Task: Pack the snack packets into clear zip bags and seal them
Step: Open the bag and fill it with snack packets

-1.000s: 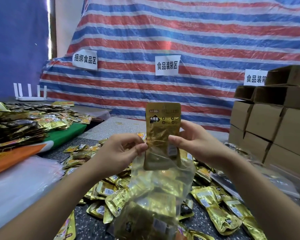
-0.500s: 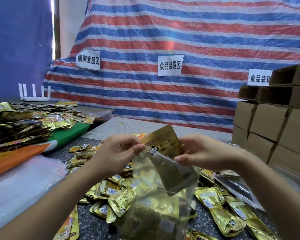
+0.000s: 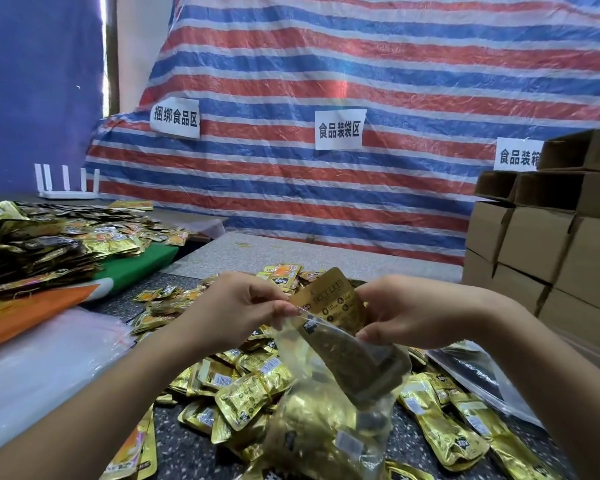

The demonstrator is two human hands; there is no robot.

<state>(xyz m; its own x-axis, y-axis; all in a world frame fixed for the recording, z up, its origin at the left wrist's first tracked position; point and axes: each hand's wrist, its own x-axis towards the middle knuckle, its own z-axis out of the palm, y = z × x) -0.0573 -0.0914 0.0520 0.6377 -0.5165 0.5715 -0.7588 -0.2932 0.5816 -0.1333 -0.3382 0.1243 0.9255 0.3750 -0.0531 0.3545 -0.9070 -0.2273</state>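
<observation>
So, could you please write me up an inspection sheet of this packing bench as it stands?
Surface: dark speckled table, mostly covered.
Job's things: clear zip bag holding gold packets, unsealed; one gold snack packet tilted, half in its mouth.
Clutter: loose gold packets around the bag; second heap far left; clear plastic sheets.
Hands: left hand pinches the bag's rim; right hand pinches the opposite rim.
Cables: nothing seen.
Surroundings: striped tarp with paper signs; stacked cardboard boxes; white router.

Gold snack packet [image 3: 329, 303] tilts half inside the seemingly unsealed clear zip bag [image 3: 333, 410].
</observation>
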